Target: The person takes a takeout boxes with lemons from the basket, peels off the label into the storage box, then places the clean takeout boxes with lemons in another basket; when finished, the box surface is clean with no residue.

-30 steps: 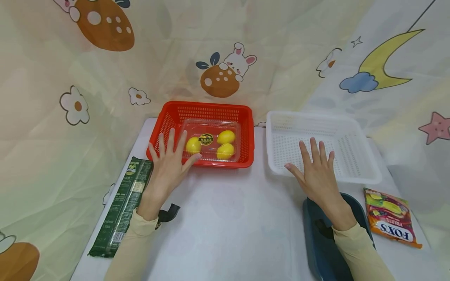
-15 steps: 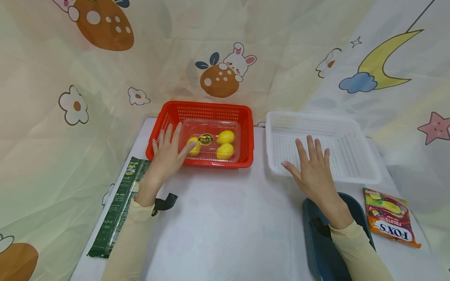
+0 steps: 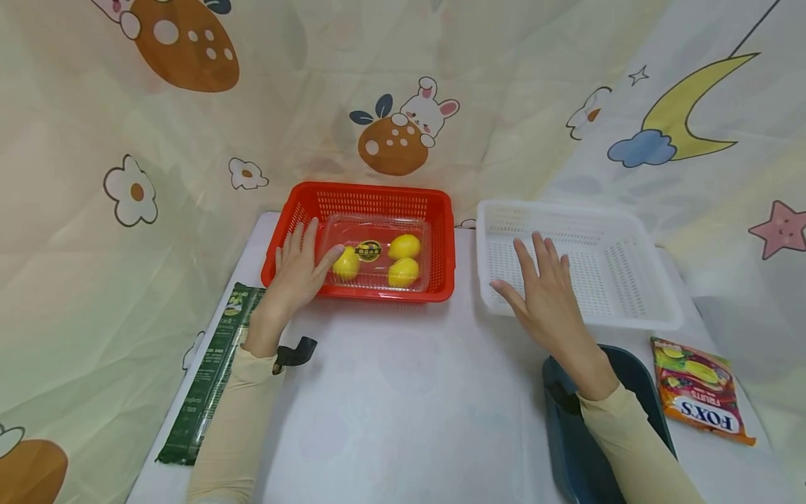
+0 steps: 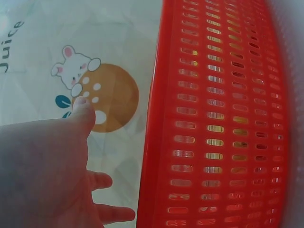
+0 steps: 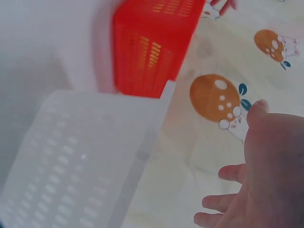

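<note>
Left hand (image 3: 291,278), released, over red basket (image 3: 444,245); right hand (image 3: 553,301), released, over white basket (image 3: 620,269). White table (image 3: 409,392); printed cloth (image 3: 516,98) on far side.

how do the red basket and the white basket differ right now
Colour: the red basket is bright red, the white basket plain white.
Contents: the red basket holds a clear box with three yellow fruits; the white basket shows its perforated floor.
Nearest hand: the left hand is by the red basket, the right hand by the white basket.
Both are open-topped and perforated.
</note>
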`<state>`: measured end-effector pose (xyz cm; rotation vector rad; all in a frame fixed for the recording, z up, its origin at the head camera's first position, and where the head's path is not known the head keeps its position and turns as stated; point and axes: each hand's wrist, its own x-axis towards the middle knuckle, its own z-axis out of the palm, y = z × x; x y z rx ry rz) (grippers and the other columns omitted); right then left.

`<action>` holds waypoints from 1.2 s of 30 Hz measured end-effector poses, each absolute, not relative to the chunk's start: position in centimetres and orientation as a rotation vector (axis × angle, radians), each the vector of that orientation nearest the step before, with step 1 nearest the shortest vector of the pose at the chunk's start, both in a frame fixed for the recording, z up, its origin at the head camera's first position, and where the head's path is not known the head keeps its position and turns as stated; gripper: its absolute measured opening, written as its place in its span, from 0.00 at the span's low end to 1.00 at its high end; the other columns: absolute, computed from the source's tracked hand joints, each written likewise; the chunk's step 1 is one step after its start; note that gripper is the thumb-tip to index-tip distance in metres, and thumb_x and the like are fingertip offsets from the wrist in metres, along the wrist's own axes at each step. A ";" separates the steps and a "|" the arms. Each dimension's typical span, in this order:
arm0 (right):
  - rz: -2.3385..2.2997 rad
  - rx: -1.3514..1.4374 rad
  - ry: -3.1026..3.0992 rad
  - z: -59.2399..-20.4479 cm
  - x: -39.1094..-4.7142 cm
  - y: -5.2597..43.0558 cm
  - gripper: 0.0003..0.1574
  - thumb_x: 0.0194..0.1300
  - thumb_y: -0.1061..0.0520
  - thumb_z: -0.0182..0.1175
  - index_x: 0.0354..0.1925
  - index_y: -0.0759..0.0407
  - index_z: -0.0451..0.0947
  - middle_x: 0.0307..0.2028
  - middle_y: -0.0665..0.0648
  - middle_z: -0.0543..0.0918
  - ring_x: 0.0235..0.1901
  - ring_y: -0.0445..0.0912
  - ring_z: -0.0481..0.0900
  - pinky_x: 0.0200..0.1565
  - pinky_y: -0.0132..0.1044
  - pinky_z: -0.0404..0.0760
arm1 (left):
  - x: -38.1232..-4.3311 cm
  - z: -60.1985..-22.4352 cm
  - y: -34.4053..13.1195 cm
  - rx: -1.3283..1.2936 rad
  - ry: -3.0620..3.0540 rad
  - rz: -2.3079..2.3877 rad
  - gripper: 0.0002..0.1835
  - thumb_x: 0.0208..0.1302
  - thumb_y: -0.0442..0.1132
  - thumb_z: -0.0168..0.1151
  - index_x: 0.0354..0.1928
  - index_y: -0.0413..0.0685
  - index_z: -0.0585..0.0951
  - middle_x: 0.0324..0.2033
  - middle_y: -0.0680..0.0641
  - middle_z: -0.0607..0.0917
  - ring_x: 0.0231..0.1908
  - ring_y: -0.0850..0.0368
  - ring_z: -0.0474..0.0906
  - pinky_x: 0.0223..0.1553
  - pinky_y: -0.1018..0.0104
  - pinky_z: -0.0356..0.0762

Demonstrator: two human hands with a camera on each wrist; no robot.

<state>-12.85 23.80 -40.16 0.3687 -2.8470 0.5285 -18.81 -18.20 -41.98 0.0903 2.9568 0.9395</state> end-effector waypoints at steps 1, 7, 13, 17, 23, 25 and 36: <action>0.547 0.378 -2.844 -40.0 -13.0 23.4 0.53 0.72 0.36 0.57 0.80 0.58 0.49 0.80 0.69 0.46 0.78 0.68 0.42 0.73 0.71 0.40 | -18.8 -42.0 -18.2 0.088 2.952 0.945 0.54 0.67 0.75 0.45 0.82 0.55 0.38 0.80 0.35 0.41 0.78 0.29 0.35 0.74 0.30 0.27; 0.631 0.407 -2.847 -39.7 -14.3 21.1 0.51 0.72 0.36 0.56 0.80 0.56 0.50 0.80 0.67 0.47 0.79 0.66 0.43 0.75 0.67 0.42 | -19.2 -42.0 -18.2 0.067 2.932 0.958 0.53 0.67 0.75 0.44 0.82 0.56 0.38 0.80 0.36 0.42 0.78 0.30 0.37 0.74 0.29 0.33; 0.717 0.399 -2.870 -40.0 -15.6 19.0 0.52 0.71 0.33 0.56 0.80 0.54 0.50 0.80 0.64 0.47 0.79 0.62 0.46 0.75 0.64 0.49 | -19.7 -42.4 -18.1 0.058 2.920 0.949 0.53 0.68 0.75 0.44 0.82 0.55 0.37 0.80 0.36 0.42 0.79 0.31 0.38 0.74 0.29 0.36; 0.830 0.392 -2.871 -40.5 -16.4 17.7 0.51 0.72 0.33 0.55 0.80 0.52 0.49 0.81 0.61 0.47 0.79 0.60 0.49 0.71 0.66 0.61 | -19.9 -42.5 -18.1 0.044 2.909 0.950 0.53 0.67 0.76 0.43 0.82 0.56 0.37 0.80 0.36 0.42 0.79 0.32 0.38 0.73 0.28 0.38; 1.094 0.321 -2.858 -41.3 -17.8 15.5 0.49 0.74 0.32 0.50 0.81 0.51 0.47 0.81 0.58 0.47 0.79 0.58 0.49 0.67 0.66 0.66 | -20.1 -42.5 -18.0 0.044 2.914 0.963 0.53 0.67 0.76 0.43 0.82 0.57 0.37 0.80 0.36 0.43 0.79 0.32 0.39 0.73 0.27 0.40; 1.161 0.299 -2.820 -41.8 -18.5 14.8 0.48 0.76 0.33 0.49 0.80 0.55 0.48 0.80 0.60 0.49 0.79 0.58 0.51 0.69 0.64 0.64 | -20.1 -42.5 -18.0 0.044 2.915 0.967 0.53 0.67 0.76 0.43 0.82 0.58 0.37 0.80 0.37 0.43 0.79 0.33 0.39 0.73 0.27 0.41; 1.440 0.107 -2.666 -44.0 -20.5 12.6 0.41 0.80 0.44 0.47 0.79 0.60 0.48 0.76 0.61 0.61 0.73 0.56 0.63 0.69 0.57 0.68 | -20.6 -42.7 -18.0 0.042 2.894 0.994 0.52 0.69 0.74 0.45 0.82 0.58 0.35 0.80 0.37 0.43 0.79 0.34 0.39 0.72 0.28 0.44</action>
